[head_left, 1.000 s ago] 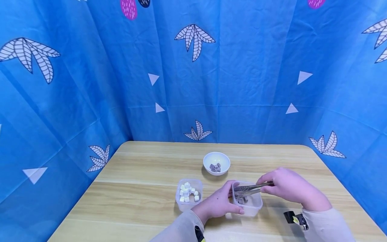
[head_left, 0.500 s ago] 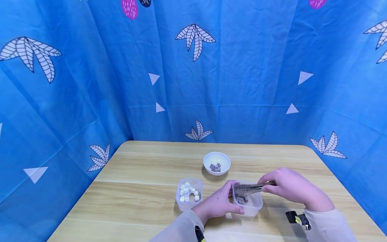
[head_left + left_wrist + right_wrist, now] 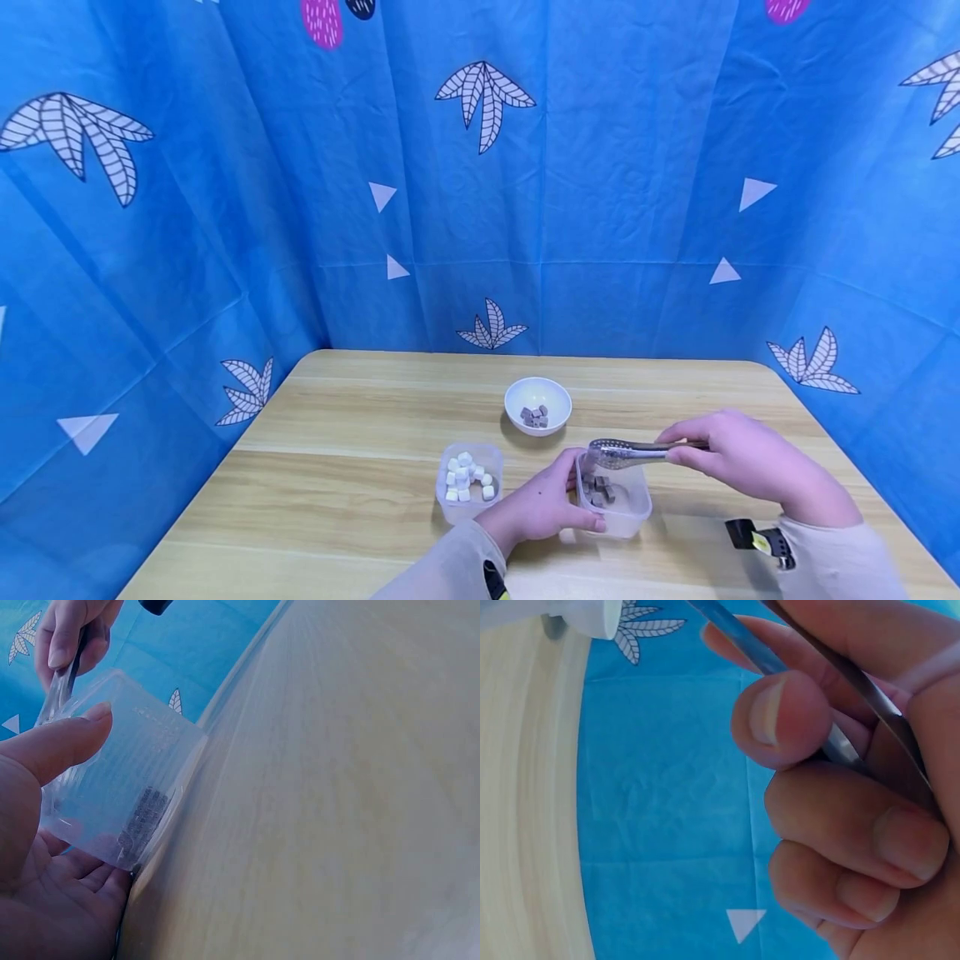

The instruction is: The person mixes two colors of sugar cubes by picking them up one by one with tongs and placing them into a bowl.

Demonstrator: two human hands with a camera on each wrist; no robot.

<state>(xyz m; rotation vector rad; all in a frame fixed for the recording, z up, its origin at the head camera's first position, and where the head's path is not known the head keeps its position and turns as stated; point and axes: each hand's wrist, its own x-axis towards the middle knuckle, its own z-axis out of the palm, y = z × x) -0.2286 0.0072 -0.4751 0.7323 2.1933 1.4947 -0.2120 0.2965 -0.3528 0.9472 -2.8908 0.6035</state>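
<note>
My left hand (image 3: 542, 506) grips a clear plastic container (image 3: 628, 525) from its left side, thumb at the near wall and fingers behind. Several brown cubes (image 3: 600, 490) lie inside, seen also through the wall in the left wrist view. Metal tongs (image 3: 633, 452) are in my right hand (image 3: 738, 457), pinched between thumb and fingers. Their perforated tips are close together over the container's far left part. Whether a cube is between them I cannot tell. The right wrist view shows both tong arms (image 3: 847, 750) running through the curled fingers.
Behind the container stands a white bowl (image 3: 538, 386) with several brown cubes in it. To the left is a second clear container (image 3: 456, 511) with several white cubes (image 3: 460, 479). A blue patterned curtain (image 3: 615, 208) encloses the wooden table (image 3: 360, 483).
The tongs closed, then rose out of the container's inside to its rim level. My right hand moved to the right and slightly up. The left hand and both containers stayed put.
</note>
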